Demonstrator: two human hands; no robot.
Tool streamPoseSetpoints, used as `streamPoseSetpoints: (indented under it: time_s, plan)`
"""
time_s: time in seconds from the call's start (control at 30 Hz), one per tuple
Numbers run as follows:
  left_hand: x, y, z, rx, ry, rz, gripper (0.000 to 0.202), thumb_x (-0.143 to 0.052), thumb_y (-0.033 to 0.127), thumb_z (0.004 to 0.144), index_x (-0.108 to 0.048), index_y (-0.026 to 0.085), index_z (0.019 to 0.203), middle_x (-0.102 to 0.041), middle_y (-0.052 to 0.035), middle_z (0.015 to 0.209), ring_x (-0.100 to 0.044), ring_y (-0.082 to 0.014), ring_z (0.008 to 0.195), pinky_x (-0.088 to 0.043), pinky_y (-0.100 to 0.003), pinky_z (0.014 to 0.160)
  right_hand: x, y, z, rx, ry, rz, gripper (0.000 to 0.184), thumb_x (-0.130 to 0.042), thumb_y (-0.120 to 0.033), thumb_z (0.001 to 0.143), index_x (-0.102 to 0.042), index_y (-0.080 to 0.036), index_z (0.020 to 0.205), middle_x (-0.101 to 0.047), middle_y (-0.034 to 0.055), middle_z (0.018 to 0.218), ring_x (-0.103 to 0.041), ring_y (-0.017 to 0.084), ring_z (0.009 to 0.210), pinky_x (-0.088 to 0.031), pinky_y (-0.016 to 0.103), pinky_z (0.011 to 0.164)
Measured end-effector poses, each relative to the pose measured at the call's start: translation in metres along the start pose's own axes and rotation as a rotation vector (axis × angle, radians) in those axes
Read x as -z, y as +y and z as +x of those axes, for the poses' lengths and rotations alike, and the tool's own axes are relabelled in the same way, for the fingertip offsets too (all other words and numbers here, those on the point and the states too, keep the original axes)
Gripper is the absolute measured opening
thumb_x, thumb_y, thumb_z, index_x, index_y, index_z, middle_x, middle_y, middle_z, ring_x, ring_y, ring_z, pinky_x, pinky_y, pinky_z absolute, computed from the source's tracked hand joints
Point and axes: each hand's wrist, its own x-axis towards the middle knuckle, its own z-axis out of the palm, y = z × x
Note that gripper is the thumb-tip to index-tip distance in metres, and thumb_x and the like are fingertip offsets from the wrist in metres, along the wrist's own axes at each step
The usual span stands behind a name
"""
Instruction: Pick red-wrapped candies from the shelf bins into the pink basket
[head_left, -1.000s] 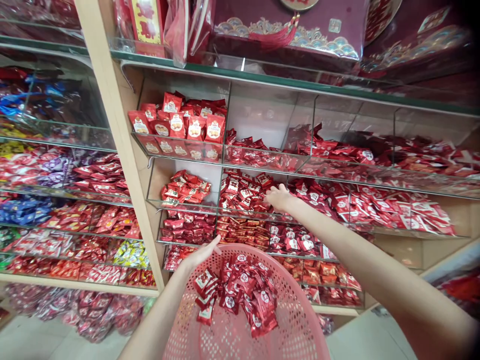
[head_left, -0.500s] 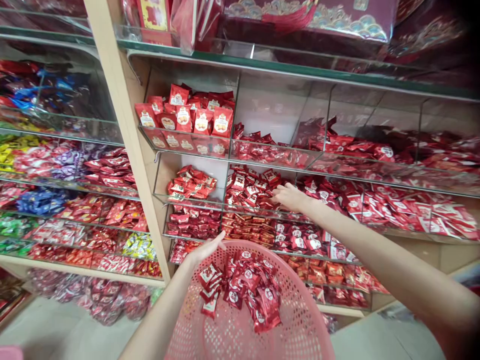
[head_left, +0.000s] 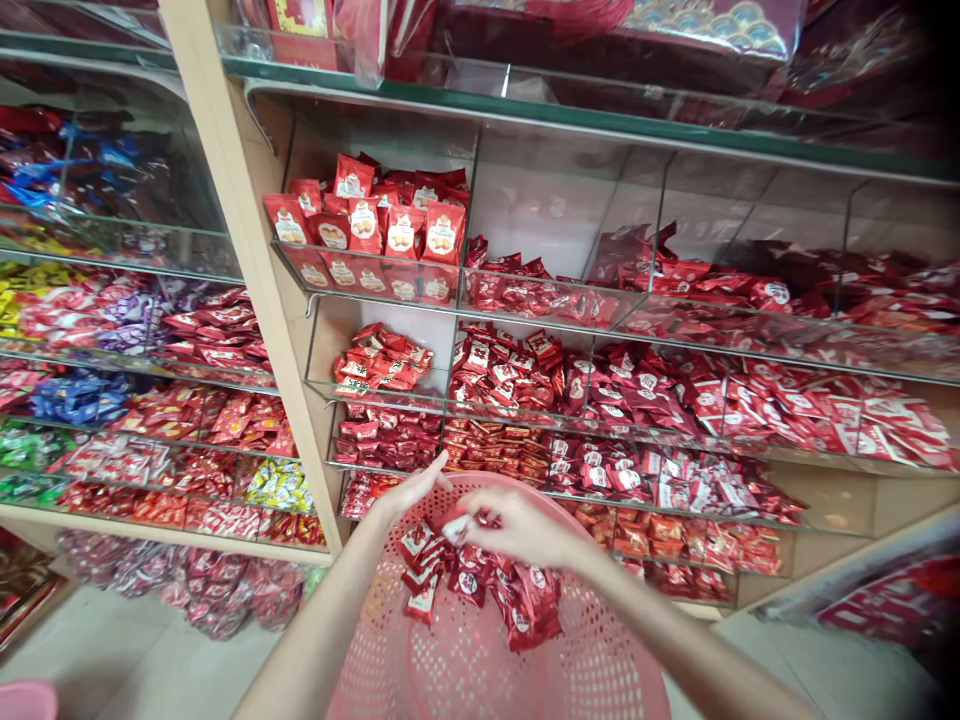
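A pink perforated plastic basket (head_left: 480,670) sits low in front of me, with several red foil candy packets (head_left: 495,595) heaped at its far side. My left hand (head_left: 409,490) rests on the basket's far rim, fingers curled around it. Just above the heap, my right hand (head_left: 517,525) hovers with its fingers pinched on a red candy packet. Behind them stand clear shelf bins of red candy packets (head_left: 510,370).
A wooden shelf post (head_left: 247,270) splits the display. Left of it, glass shelves hold purple, blue, green and yellow sweets (head_left: 82,395). Red gift boxes (head_left: 675,30) fill the top shelf. Bagged sweets (head_left: 217,595) lie on the floor under the shelves.
My right hand has drawn back from the middle shelf bin and come down over the basket with a packet. The left hand has stayed on the rim.
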Motion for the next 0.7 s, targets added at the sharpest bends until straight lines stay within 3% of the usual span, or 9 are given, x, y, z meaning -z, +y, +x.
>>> streamPoseSetpoints:
  time_s: [0.07, 0.13, 0.23, 0.7]
  plan:
    - [0.0, 0.001, -0.002, 0.006, 0.025, -0.019, 0.08, -0.013, 0.078, 0.075, -0.068, 0.02, 0.08, -0.065, -0.006, 0.107, -0.049, -0.0247, 0.11, -0.025, -0.036, 0.106, -0.063, 0.013, 0.002, -0.045, -0.08, 0.141, 0.007, -0.062, -0.023, 0.076, -0.06, -0.016, 0.078, -0.06, -0.0016, 0.076, -0.051, 0.01, 0.067, -0.039, 0.02, 0.064]
    - [0.0, 0.003, -0.004, 0.019, 0.033, -0.016, 0.079, -0.014, 0.077, 0.075, -0.069, 0.021, 0.079, -0.064, -0.0047, 0.109, -0.047, -0.0249, 0.113, -0.023, -0.037, 0.107, -0.111, 0.025, 0.006, -0.1, -0.157, 0.232, 0.009, -0.066, -0.017, 0.07, -0.058, -0.016, 0.073, -0.054, -0.0052, 0.067, -0.045, 0.008, 0.06, -0.035, 0.018, 0.057]
    - [0.001, 0.007, -0.007, 0.039, 0.03, 0.0, 0.08, -0.013, 0.078, 0.074, -0.069, 0.021, 0.077, -0.063, -0.0049, 0.112, -0.045, -0.0255, 0.116, -0.022, -0.037, 0.107, -0.147, 0.038, 0.011, -0.2, -0.189, 0.298, 0.011, -0.068, -0.016, 0.066, -0.058, -0.015, 0.072, -0.047, -0.0074, 0.06, -0.04, 0.006, 0.056, -0.031, 0.017, 0.053]
    - [-0.001, 0.01, -0.009, 0.051, 0.054, -0.004, 0.079, -0.014, 0.079, 0.073, -0.069, 0.022, 0.075, -0.063, -0.0047, 0.114, -0.046, -0.0274, 0.117, -0.022, -0.04, 0.108, -0.155, 0.06, 0.008, -0.364, -0.183, 0.49, 0.016, -0.068, -0.022, 0.065, -0.053, -0.016, 0.07, -0.046, -0.0082, 0.056, -0.04, 0.006, 0.051, -0.03, 0.017, 0.049]
